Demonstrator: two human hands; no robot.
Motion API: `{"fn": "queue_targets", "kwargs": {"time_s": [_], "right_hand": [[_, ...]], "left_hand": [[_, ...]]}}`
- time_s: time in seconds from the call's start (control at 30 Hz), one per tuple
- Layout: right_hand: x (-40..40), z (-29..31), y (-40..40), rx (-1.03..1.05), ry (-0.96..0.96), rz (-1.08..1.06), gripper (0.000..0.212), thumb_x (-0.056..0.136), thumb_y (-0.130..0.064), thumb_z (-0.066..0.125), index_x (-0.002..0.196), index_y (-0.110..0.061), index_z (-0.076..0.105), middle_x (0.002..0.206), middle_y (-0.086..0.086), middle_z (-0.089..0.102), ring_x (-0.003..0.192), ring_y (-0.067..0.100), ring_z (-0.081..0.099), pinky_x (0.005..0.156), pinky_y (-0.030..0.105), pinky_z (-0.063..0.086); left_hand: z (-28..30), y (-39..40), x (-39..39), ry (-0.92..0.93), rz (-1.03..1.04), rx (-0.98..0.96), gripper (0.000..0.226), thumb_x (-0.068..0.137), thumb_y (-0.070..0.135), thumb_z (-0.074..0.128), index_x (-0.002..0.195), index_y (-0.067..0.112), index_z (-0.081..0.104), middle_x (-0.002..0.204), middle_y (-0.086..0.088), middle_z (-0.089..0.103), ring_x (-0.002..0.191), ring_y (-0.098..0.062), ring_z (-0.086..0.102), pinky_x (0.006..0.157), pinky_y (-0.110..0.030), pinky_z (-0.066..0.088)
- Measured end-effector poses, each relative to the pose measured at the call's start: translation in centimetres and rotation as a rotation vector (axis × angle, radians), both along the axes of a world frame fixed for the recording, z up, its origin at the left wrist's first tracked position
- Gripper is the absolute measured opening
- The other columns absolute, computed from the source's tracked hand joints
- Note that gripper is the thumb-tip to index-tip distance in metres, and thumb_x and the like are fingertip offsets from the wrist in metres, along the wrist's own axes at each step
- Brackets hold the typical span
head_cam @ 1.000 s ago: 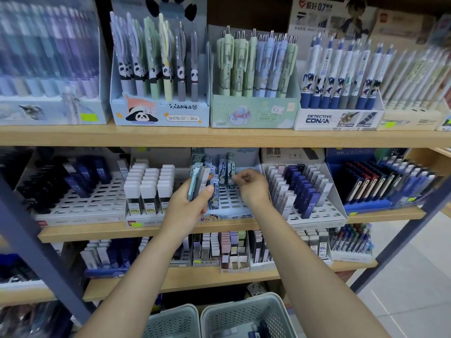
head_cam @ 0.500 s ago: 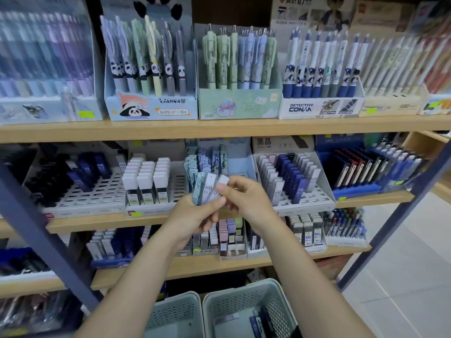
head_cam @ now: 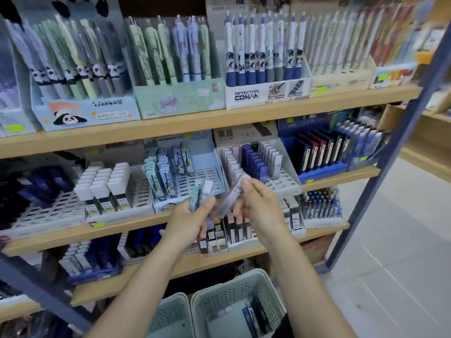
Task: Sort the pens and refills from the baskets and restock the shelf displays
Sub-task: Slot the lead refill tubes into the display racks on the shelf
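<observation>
My right hand (head_cam: 260, 207) pinches one slim pencil-lead case (head_cam: 231, 195), pale grey, marked HB 0.7, tilted and motion-blurred. My left hand (head_cam: 189, 219) has its fingers clamped on a small bunch of lead cases (head_cam: 201, 195), one white marked HB, one teal. Both sit in front of the middle shelf (head_cam: 73, 234), just before the cartoon-print refill tray (head_cam: 207, 176). Two grey baskets (head_cam: 219, 303) stand below; the right one holds dark blue packs (head_cam: 253, 318).
</observation>
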State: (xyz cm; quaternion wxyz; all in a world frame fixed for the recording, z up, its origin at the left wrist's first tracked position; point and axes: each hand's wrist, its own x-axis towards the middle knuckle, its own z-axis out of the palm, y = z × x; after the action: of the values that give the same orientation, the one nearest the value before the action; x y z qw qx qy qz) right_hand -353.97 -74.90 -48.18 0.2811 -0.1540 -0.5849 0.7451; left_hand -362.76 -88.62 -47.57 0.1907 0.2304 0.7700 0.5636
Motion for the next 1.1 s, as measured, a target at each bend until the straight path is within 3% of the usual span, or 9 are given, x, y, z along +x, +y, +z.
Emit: {"fn": "queue_targets", "kwargs": {"time_s": [0.13,0.27,0.37,0.67,0.83,0.97,1.1], "right_hand": [[3.0,1.2,4.1,0.016,0.031,-0.084,0.020,0.103,-0.026,0.052,0.102,-0.011,0.064,0.072,0.006,0.069,0.063,0.020,0.065,0.063,0.030,0.056],[4.5,1.5,8.6,0.038,0.026,-0.190,0.029,0.102,-0.032,0.052,0.111,-0.009,0.066,0.092,0.014,0.073,0.077,0.026,0.069,0.073,0.034,0.056],[4.2,1.6,11.3,0.063,-0.014,-0.227,0.038,0.104,-0.036,0.046,0.111,-0.004,0.066,0.100,0.015,0.073,0.080,0.027,0.067,0.077,0.037,0.057],[1.9,1.0,13.5,0.142,-0.141,-0.141,0.037,0.103,-0.042,0.047,0.105,-0.012,0.068,0.103,0.017,0.072,0.080,0.022,0.067,0.088,0.045,0.055],[1.5,1.1,13.7,0.279,-0.217,-0.191,0.038,0.103,-0.048,0.045,0.104,-0.019,0.070,0.095,0.014,0.073,0.075,0.018,0.067,0.085,0.047,0.056],[1.3,1.4,13.3,0.358,-0.242,-0.218,0.038,0.103,-0.047,0.045,0.102,-0.019,0.070,0.088,0.019,0.071,0.071,0.017,0.066,0.077,0.039,0.055],[1.2,0.7,12.8,0.347,-0.293,-0.202,0.034,0.100,-0.048,0.050,0.104,-0.020,0.069,0.076,0.009,0.069,0.067,0.014,0.065,0.076,0.035,0.056]], "left_hand": [[0.6,3.2,0.7,0.005,0.087,0.104,0.027,0.097,0.036,0.063,0.090,0.011,0.066,0.054,0.005,0.057,0.042,-0.008,0.046,0.044,-0.017,0.042],[1.9,6.6,1.3,0.037,0.098,0.219,0.007,0.092,0.031,0.072,0.098,0.029,0.073,0.070,0.008,0.064,0.061,-0.008,0.057,0.062,-0.026,0.051],[2.0,8.4,1.2,0.123,0.122,0.218,0.006,0.091,0.026,0.073,0.093,0.031,0.072,0.071,0.011,0.065,0.061,-0.004,0.059,0.058,-0.021,0.047],[1.0,9.2,0.3,0.076,0.145,0.225,0.007,0.091,0.026,0.074,0.093,0.032,0.074,0.060,0.015,0.061,0.046,0.001,0.050,0.055,-0.023,0.042],[1.0,9.2,0.1,0.069,0.131,0.235,0.007,0.091,0.023,0.073,0.097,0.027,0.074,0.066,0.010,0.062,0.043,0.003,0.051,0.046,-0.014,0.042],[1.1,9.2,0.1,0.062,0.120,0.229,0.007,0.092,0.023,0.073,0.097,0.027,0.074,0.068,0.010,0.062,0.044,0.004,0.053,0.045,-0.013,0.042],[1.5,8.8,0.0,0.095,0.090,0.209,0.006,0.093,0.029,0.071,0.098,0.030,0.073,0.062,0.010,0.062,0.045,0.002,0.052,0.048,-0.018,0.044]]}}
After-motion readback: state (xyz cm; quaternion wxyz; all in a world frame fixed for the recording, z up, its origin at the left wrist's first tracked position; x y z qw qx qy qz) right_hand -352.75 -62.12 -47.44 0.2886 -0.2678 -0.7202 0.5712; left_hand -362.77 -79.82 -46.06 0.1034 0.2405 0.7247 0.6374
